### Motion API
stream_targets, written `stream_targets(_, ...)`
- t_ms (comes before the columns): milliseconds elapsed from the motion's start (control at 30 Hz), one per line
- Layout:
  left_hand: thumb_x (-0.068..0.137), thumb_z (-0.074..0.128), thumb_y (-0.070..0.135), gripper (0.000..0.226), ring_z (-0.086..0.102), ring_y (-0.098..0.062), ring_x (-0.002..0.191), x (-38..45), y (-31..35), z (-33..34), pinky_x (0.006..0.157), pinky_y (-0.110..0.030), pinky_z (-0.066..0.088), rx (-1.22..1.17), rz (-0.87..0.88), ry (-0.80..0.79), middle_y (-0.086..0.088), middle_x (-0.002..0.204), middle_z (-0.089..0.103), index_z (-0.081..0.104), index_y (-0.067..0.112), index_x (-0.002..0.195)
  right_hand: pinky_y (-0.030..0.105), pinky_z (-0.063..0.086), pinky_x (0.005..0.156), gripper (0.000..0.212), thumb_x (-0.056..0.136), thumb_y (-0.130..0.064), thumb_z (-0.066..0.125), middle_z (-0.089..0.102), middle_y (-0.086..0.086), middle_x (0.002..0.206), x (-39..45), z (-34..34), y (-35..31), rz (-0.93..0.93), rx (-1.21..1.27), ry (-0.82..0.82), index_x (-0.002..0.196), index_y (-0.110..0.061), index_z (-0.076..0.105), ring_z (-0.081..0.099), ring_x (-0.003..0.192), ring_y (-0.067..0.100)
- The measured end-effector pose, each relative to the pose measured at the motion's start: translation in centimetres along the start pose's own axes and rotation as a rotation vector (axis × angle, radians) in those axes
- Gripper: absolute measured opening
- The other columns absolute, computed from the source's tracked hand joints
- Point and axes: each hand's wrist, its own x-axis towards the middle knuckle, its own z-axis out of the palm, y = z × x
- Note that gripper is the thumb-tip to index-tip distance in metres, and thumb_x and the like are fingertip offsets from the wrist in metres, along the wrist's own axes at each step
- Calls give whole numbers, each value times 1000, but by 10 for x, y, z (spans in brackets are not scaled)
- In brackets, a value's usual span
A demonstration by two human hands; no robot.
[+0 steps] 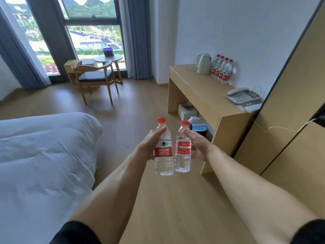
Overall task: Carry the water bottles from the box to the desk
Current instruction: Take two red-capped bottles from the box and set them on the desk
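My left hand (150, 143) grips a clear water bottle (163, 150) with a red cap and red label, held upright over the wooden floor. My right hand (197, 145) holds a second, slightly smaller red-capped bottle (182, 152) right beside it. The light wooden desk (202, 90) stands ahead to the right against the white wall. Several matching bottles (222, 70) stand in a row at the desk's back, next to a white kettle (204, 63). The box is not in view.
A white telephone (243, 96) sits at the desk's near end. A bin (199, 128) and a white box (187, 111) sit under the desk. A white bed (44, 155) fills the left, a wardrobe (290, 120) the right. A chair (95, 76) and round table (108, 59) stand by the window.
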Motion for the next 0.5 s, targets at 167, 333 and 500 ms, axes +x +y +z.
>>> stream_targets(167, 93, 72, 25, 57, 68, -23, 80, 50, 21, -18, 64, -38, 60, 56, 10, -47, -15, 111, 62, 38, 17, 138, 61, 51, 93, 51, 94, -58, 58, 65, 7, 126, 45, 5, -18, 8, -5, 38, 132, -24, 55, 63, 113, 31)
stream_targets(333, 88, 77, 17, 54, 71, -24, 83, 103, 45, -32, 63, -35, 57, 64, 110, 14, -13, 112, 67, 50, 15, 134, 62, 50, 95, 52, 92, -58, 61, 67, 6, 124, 100, -1, -32, 34, -7, 62, 130, -23, 57, 64, 114, 31)
stream_targets(500, 82, 82, 18, 61, 72, -20, 85, 168, 77, -39, 56, -28, 54, 78, 159, 85, -8, 112, 69, 53, 17, 136, 59, 54, 90, 53, 89, -60, 64, 68, 6, 122, 175, -8, -50, 43, 9, 46, 127, -23, 58, 65, 111, 30)
